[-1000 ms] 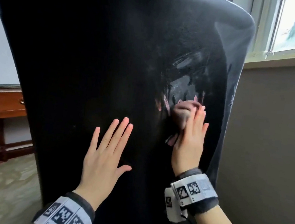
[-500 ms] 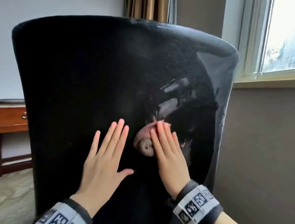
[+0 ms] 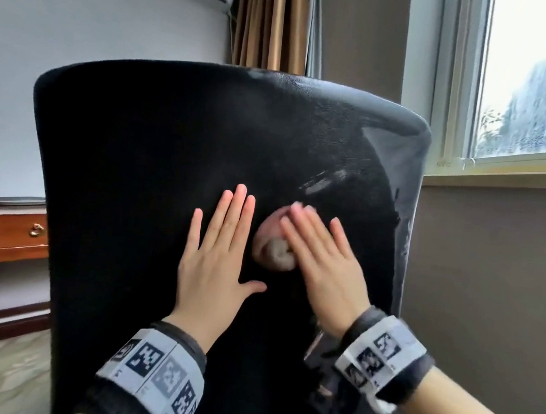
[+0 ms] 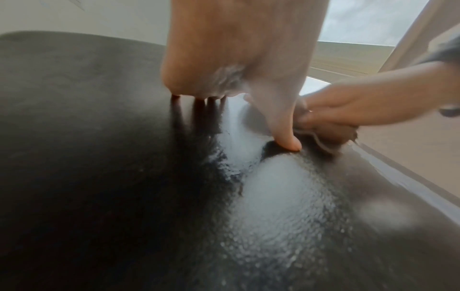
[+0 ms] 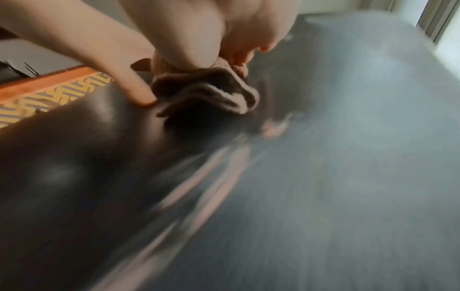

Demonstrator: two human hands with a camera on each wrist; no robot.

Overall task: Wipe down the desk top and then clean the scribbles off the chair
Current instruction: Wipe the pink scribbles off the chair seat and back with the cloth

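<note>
The black chair back (image 3: 137,162) fills the head view, upright in front of me. My left hand (image 3: 218,251) lies flat on it with fingers spread and straight, its thumb (image 4: 286,133) touching the leather. Just to its right, my right hand (image 3: 322,264) presses a bunched pinkish-brown cloth (image 3: 274,253) against the chair with straight fingers, blurred by motion. The cloth (image 5: 206,94) bulges out under the palm in the right wrist view. Shiny wet wipe streaks (image 3: 323,181) mark the leather above the right hand. No scribbles can be made out.
A wooden desk (image 3: 2,232) with a drawer and a dark tray (image 3: 11,199) stands behind the chair at the left. A window (image 3: 533,81) and grey wall are at the right, brown curtains (image 3: 274,22) behind.
My right hand has slid the cloth from the chair's right side leftward, close to the left hand. The left hand has stayed flat in place. The head view has tilted upward.
</note>
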